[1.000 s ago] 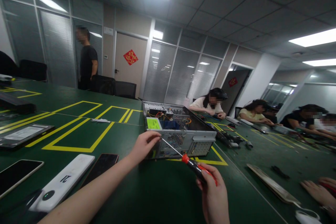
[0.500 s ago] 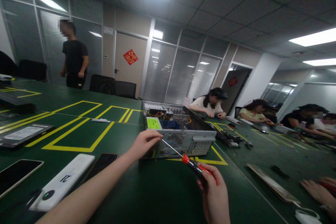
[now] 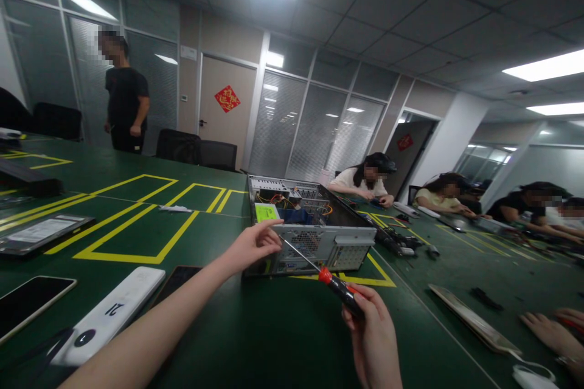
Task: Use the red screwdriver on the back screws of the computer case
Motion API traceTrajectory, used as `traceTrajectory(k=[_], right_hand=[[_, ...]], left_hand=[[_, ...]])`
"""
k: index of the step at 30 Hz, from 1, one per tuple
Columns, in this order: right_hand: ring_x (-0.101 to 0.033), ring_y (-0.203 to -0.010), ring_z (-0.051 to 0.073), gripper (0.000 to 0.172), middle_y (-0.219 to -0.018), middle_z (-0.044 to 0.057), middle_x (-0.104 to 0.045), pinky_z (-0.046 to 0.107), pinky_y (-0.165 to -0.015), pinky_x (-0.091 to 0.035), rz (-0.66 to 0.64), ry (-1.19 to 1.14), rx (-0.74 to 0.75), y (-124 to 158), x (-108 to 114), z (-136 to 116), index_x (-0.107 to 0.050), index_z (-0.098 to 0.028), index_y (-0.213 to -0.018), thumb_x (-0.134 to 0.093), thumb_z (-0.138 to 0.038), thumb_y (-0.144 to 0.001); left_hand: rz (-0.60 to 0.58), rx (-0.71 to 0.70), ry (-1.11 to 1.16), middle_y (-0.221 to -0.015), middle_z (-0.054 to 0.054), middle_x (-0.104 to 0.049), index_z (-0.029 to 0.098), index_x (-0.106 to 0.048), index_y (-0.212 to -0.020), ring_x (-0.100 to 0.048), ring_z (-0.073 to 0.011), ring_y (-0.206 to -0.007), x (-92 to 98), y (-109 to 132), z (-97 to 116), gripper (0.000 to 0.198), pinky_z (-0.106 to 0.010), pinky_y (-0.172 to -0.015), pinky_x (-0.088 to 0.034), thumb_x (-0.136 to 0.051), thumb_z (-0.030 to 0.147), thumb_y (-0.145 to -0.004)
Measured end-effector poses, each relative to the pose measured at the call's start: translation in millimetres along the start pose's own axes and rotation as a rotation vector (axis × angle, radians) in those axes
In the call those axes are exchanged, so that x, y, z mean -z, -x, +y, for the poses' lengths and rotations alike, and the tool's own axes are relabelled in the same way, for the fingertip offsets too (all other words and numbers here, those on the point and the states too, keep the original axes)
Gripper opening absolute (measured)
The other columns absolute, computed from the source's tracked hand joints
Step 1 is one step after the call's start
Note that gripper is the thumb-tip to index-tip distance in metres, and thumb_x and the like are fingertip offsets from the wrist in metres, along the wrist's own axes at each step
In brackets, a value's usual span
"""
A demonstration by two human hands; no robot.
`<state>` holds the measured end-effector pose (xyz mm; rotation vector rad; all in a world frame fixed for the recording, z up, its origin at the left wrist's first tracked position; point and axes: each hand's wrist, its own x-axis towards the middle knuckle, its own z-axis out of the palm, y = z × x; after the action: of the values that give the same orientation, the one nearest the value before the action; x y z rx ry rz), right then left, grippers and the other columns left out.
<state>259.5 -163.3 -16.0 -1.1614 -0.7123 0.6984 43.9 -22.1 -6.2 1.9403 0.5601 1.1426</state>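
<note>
A silver-grey and black, box-shaped metal computer case [image 3: 326, 240] is lying open side up on a dark green tabletop [image 3: 278, 340], its vented end panel facing the wearer. Inside, coloured wires are showing beside a metal box with a bright green label [image 3: 266, 213].

The bare right hand [image 3: 370, 322], in front of the case, is gripping the red-and-black handle of a screwdriver [image 3: 338, 289]; its thin steel shaft is slanting up towards the panel's upper left part. The left hand [image 3: 255, 244] is hovering at that same corner of the case, index finger stretching out over the top edge, other fingers curling near the shaft's tip. Whether it is touching the metal or pinching something small, I cannot tell.

To the case's left, nearer the wearer, a white, rounded device marked 21 [image 3: 109, 313] is lying flat. Beyond the case, to its left, a person in black [image 3: 126, 97] is standing.

The case is probably heavy and stiff, with thin, possibly sharp edges; the solid lower sides would suit lifting, away from the fragile wiring. The screwdriver is likely light and rigid, best held by its thick handle.
</note>
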Motion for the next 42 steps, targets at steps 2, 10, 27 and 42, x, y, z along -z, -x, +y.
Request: traceTrajectory(k=[2,10,27,42], right_hand=[[-0.048,-0.051,0.012,0.024,-0.067,-0.001,-0.057,0.024,-0.045,-0.038,0.039,0.097,0.035,-1.1,3.7,1.5,-0.062,-0.018,-0.081,-0.063,-0.038,-0.068],[-0.057,-0.084,0.024,0.023,-0.091,0.006,-0.062,0.038,-0.077,-0.047,0.094,0.485,0.323,7.5,1.0,-3.0,-0.063,-0.019,-0.084,-0.061,-0.036,-0.069],[-0.055,-0.093,0.025,0.017,-0.096,0.008,-0.060,0.045,-0.086,-0.043,0.018,0.553,0.542,10.3,-4.7,8.6,-0.060,-0.020,-0.086,-0.058,-0.031,-0.073],[-0.059,-0.093,0.022,0.031,-0.102,0.010,-0.058,0.039,-0.076,-0.054,-0.245,0.854,1.080,21.3,-5.8,19.6,-0.052,-0.021,-0.105,-0.058,-0.015,-0.075]], left_hand=[[0.056,-0.048,-0.101,-0.083,-0.002,-0.064,0.020,-0.047,-0.123,-0.061,-0.0118,-0.069,1.8,2.2,-1.4,0.049,-0.026,-0.068,-0.053,-0.061,0.021,-0.076],[0.564,-0.267,-0.513,-0.108,-0.009,-0.059,0.017,-0.057,-0.100,-0.054,-0.0202,-0.106,23.2,1.1,-26.1,0.023,-0.038,-0.095,-0.042,-0.038,0.025,-0.089],[0.383,-0.218,-0.465,-0.137,-0.010,-0.041,0.020,-0.045,-0.123,-0.034,-0.0207,-0.130,22.3,4.9,-56.4,0.038,-0.044,-0.109,-0.027,-0.030,0.038,-0.093],[0.374,-0.223,-0.469,-0.134,-0.010,-0.044,0.019,-0.049,-0.116,-0.033,-0.0209,-0.131,20.0,6.1,-55.9,0.034,-0.045,-0.108,-0.028,-0.029,0.034,-0.093]])
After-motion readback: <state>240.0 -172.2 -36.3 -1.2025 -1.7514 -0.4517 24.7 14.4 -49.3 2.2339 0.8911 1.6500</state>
